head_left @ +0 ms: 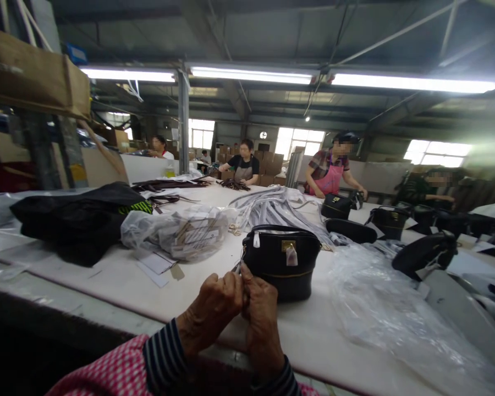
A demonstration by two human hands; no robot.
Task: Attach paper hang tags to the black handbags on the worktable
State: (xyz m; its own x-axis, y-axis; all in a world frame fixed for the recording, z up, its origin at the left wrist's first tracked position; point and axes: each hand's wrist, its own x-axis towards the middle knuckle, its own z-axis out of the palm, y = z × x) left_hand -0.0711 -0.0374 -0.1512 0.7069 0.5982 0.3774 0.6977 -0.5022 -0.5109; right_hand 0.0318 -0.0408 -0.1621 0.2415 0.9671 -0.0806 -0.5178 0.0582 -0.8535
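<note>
A black handbag (280, 275) stands upright on the table in front of me, with a gold-coloured clasp plate, a gold zip line and small pale wrappings on its front. At the bag's left side my left hand (214, 308) is closed, fingers curled in. Pressed close against it, my right hand (262, 316) pinches with its thumb on top, overlapping the bag's lower left edge. Something thin and pale sticks up between the fingers by the bag's side seam; most of it is hidden, so its kind cannot be made out.
Left are a black cloth bag (82, 214), a plastic bag of cards (190, 231) and loose paper (154, 267). Grey-white strips (268, 206) lie behind the handbag. Clear plastic sheeting (379, 302) and more black bags (424, 250) cover the right. Co-workers (330, 165) stand across the table.
</note>
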